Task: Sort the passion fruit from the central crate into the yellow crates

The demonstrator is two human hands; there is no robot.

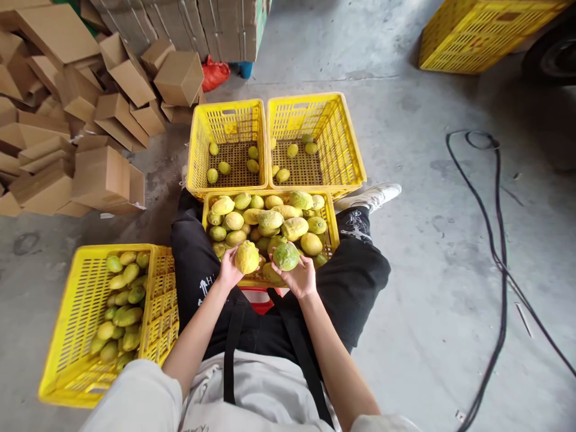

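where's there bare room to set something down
Widest free patch: grey floor between the white shoe and the black cable. The far left crate and far right crate show bare bottom between scattered fruits. Crowded: the heaped crate under the left hand and right hand, the lower-left crate, and the carton pile.

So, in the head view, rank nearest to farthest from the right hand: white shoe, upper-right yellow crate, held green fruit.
1. Held green fruit, in the right hand
2. White shoe, ahead, right
3. Upper-right yellow crate, far ahead, right
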